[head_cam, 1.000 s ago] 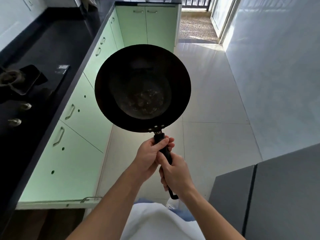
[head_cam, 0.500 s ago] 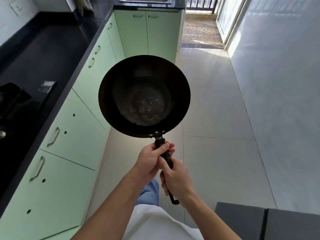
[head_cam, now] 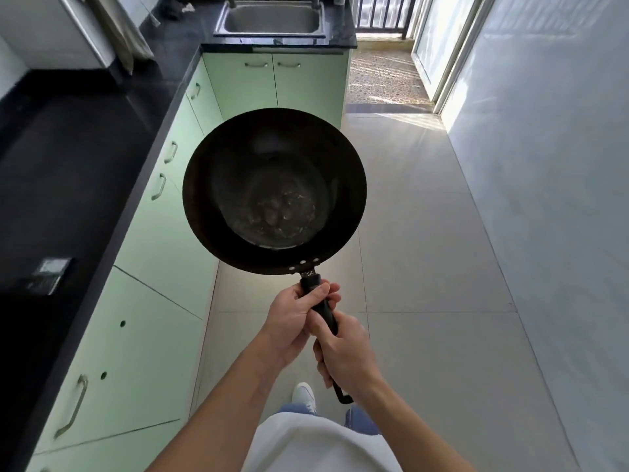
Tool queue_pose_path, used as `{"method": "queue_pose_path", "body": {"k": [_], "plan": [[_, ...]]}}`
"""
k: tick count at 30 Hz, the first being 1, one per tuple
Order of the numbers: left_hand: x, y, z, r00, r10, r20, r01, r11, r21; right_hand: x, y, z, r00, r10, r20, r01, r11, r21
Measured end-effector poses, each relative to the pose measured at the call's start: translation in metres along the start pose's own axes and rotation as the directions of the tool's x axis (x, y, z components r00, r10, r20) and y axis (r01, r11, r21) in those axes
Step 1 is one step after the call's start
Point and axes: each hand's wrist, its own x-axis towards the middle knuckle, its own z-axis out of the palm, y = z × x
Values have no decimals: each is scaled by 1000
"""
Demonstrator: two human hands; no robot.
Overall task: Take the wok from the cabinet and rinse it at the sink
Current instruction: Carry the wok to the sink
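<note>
Head cam showed the wok (head_cam: 274,190) held out over the floor (head_cam: 425,267), well short of the sink (head_cam: 272,20); left hand (head_cam: 292,321) wrapped the handle (head_cam: 325,310) up front, right hand (head_cam: 347,356) gripped further back; looked heavy, stiff, front-loaded, so that two-handed hold seemed smart.

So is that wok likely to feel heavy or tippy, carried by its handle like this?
Probably front-heavy: the wok has its wide bowl beyond the handle, which left hand and right hand both grip. It looks like rigid dark metal, so unlikely to flex.
</note>
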Motion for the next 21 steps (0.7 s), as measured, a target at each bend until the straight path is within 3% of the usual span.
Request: {"method": "queue_pose_path", "body": {"k": [12, 21], "plan": [[144, 80, 30, 1000, -14, -24, 16, 998, 68, 152, -51, -28, 999, 40, -1, -40, 996, 74], [278, 168, 111, 998, 14, -60, -12, 999, 35, 305, -127, -100, 998, 57, 36, -59, 996, 63]]}}
